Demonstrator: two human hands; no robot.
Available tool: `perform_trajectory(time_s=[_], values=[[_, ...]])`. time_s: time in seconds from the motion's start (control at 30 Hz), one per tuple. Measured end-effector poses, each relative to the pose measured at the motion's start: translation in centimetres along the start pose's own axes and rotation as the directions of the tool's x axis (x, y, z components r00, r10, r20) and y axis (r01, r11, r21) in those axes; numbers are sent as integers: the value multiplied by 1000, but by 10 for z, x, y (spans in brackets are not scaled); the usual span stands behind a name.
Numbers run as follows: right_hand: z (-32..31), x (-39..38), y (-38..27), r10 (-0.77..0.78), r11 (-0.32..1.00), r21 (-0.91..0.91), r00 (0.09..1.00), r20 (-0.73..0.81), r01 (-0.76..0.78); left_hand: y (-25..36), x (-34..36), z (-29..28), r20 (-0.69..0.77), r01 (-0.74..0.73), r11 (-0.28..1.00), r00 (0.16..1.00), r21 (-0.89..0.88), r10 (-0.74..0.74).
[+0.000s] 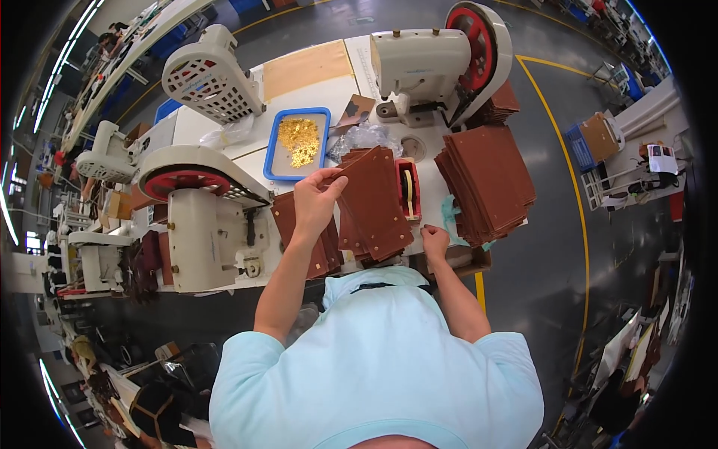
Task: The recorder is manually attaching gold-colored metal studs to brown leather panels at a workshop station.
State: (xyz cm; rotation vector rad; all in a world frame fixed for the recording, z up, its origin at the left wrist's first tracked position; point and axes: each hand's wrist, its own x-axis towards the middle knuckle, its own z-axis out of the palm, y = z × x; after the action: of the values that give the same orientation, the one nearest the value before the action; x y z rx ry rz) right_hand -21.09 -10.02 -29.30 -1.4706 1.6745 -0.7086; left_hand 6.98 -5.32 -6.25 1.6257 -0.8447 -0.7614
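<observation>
head view, pretty busy white counter (250,166). pinching left edge of middle brown stack (378,202) between thumb and fingertips of left hand (318,196). got right hand (435,241) loosely curled near stack's lower right, can't tell if gripping anything. can see stack lying between left pile (325,251) and right pile (490,179), near blue-rimmed tray (272,146) with gold bits (299,138).

Left fingers (323,176) pinch a brown sheet (376,203) by its edge.
</observation>
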Motion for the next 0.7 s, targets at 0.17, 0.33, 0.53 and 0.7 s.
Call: perform_trajectory(time_s=[0.17, 0.33, 0.53, 0.7], values=[[-34, -14, -99, 102, 785, 613, 995, 17, -91, 18, -18, 3, 51, 68, 994, 997, -91, -64], [-67, -56, -218, -164, 736, 656, 895, 416, -169, 23, -34, 12, 113, -35, 997, 993, -74, 43], [-66, -69, -246, -319, 735, 673, 837, 444, -77, 46, -54, 21, 122, -115, 990, 985, -75, 124], [-66, -68, -247, -320, 734, 676, 842, 435, -70, 55, -58, 18, 141, -150, 988, 979, 34, 144]])
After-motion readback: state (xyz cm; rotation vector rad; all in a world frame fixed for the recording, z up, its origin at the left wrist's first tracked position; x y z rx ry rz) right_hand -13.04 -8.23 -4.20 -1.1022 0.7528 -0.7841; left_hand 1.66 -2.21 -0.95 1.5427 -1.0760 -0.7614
